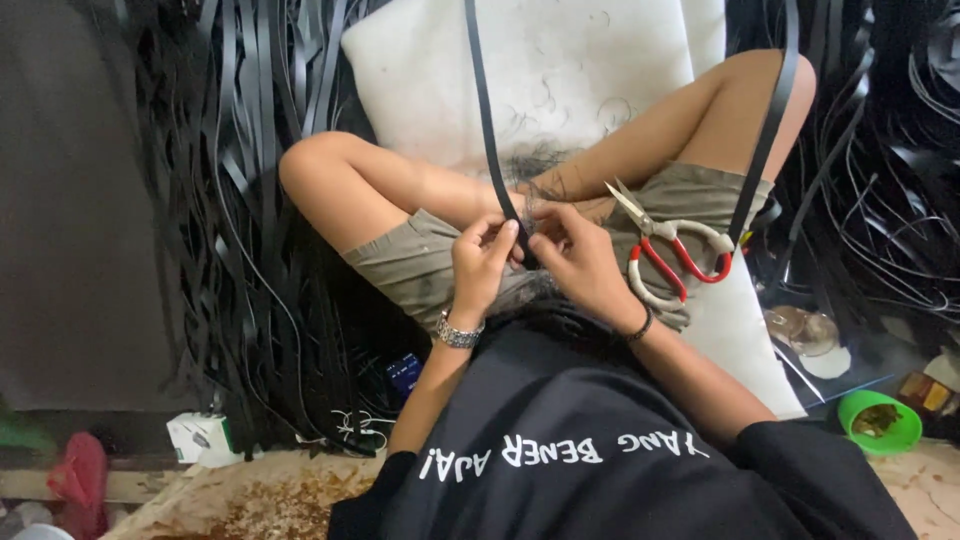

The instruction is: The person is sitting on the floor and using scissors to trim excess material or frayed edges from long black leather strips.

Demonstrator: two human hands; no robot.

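I sit cross-legged and look down at my lap. My left hand [482, 262] and my right hand [578, 258] meet over my shorts, and both pinch the end of a long black strap [487, 120] that runs up across a white cushion [560, 70]. A metal watch is on my left wrist and a dark band on my right. Scissors [672, 252] with red and white handles lie on my right thigh, just right of my right hand. A second black strap [768, 130] crosses my right knee.
Heaps of black straps [240, 180] cover the floor on both sides. A green bowl [878, 420] and a round shiny lid [800, 325] lie at the right. A small white box [200, 437] and a red object [80, 475] sit at the lower left on a patterned floor.
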